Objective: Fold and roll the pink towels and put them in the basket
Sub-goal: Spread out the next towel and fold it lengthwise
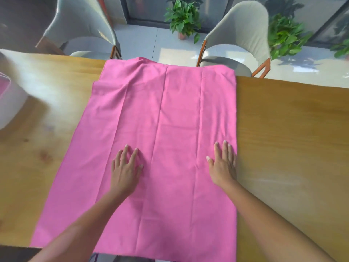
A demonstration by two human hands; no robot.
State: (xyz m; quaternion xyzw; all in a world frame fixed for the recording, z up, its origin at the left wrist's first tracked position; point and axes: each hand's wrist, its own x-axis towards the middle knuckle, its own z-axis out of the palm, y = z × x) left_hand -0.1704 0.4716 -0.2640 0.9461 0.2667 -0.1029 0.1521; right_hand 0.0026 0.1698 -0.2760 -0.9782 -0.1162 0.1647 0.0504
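A large pink towel [162, 118] lies spread flat across the wooden table [292, 129], from the far edge to the near edge, where it hangs over a little. My left hand [126, 167] rests flat on the towel's lower middle, fingers straight and spread. My right hand [223, 163] presses flat on the towel close to its right edge, fingers straight. At the far left stands a white basket [9, 104], blurred and partly cut off, with something pink inside it.
Two grey chairs stand behind the table's far edge, one at the left [83, 25] and one at the right [243, 35]. Green potted plants [182, 17] sit on the floor beyond them. Bare wood shows on both sides of the towel.
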